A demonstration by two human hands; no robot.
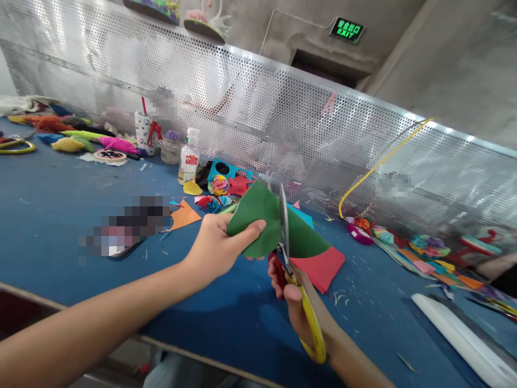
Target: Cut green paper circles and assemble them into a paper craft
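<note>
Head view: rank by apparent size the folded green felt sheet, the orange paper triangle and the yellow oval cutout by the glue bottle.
1. Folded green felt sheet, largest, though it is held up nearer the camera.
2. Orange paper triangle.
3. Yellow oval cutout, smallest; it lies farther back, so the gap with the triangle is unsure.

A glue bottle (pixel 189 155) stands near the far edge of the blue bench (pixel 60 215), an orange paper triangle (pixel 184 214) before it; red sheets (pixel 323 267) lie mid-bench, colourful scraps (pixel 424 253) toward the right edge
</note>
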